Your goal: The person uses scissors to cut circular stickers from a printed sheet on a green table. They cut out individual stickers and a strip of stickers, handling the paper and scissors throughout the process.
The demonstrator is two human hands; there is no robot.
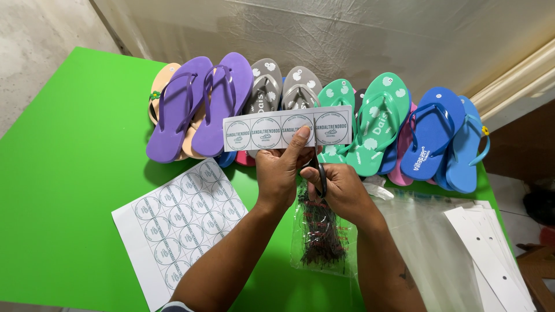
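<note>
My left hand (281, 170) holds up a white paper strip (272, 131) printed with several round labels, thumb pressed on its lower edge. My right hand (341, 188) is just to the right and below, fingers through the dark handles of scissors (321, 175) whose blades are hidden behind my left hand. Both hands hover over the green table (63, 173). On the table at lower left lies a white sheet of round labels (179, 222).
A row of flip-flops lies along the table's far side: purple pair (196, 104), grey pair (283, 86), green pair (370, 124), blue pair (442, 138). A clear bag of dark tag strings (321, 237) lies under my wrists. Clear plastic sleeves (422, 242) and white card strips (491, 248) are at right.
</note>
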